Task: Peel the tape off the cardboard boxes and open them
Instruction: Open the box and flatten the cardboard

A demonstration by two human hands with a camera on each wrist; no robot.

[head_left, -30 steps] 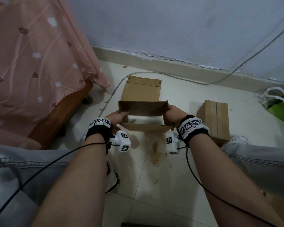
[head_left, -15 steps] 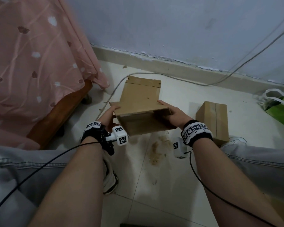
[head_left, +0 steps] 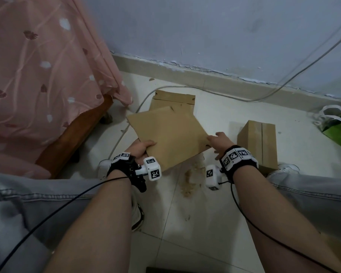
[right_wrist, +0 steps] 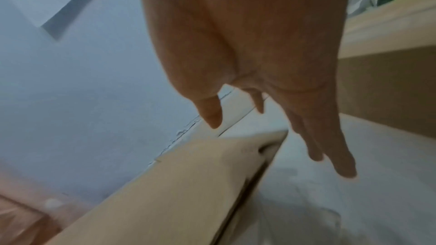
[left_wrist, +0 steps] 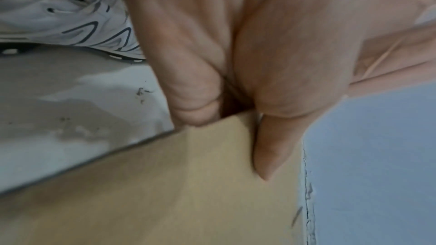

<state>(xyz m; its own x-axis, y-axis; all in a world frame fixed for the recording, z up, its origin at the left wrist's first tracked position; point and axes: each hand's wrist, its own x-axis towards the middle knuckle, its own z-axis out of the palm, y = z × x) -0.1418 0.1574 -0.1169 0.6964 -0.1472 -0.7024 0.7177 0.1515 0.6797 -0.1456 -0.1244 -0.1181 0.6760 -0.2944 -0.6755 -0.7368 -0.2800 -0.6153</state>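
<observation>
My left hand (head_left: 141, 149) pinches the near left corner of the flattened cardboard box (head_left: 170, 134), thumb lying on its top face and the other fingers tucked under the edge; the left wrist view shows that thumb (left_wrist: 271, 148) pressed flat on the brown board with a curled finger below the corner. The box is held off the floor, tilted, spreading away from my left hand toward my right.

My right hand (head_left: 220, 142) is at the box's right corner with its fingers relaxed and fairly straight. From the right wrist view the fingers (right_wrist: 330, 146) hang loose just past the cardboard's edge (right_wrist: 188, 183) and do not close on it; whether a fingertip brushes the board I cannot tell.

Beyond the held box, past both hands, a second flattened box (head_left: 173, 99) lies on the tiled floor (head_left: 195, 223), partly covered by the one I hold. Just to the right of my right hand, a third cardboard box (head_left: 258, 142) sits on the floor, closed, a strip of tape running down its top.

A grey cable (head_left: 205, 89) curves along the floor near the wall ahead of my hands. Well out past my left hand hangs a pink bedcover (head_left: 37, 75) over a wooden bed frame (head_left: 73, 134). Far beyond my right hand lies a green bag (head_left: 339, 125). My white shoe (left_wrist: 70, 25) shows close under my left wrist.
</observation>
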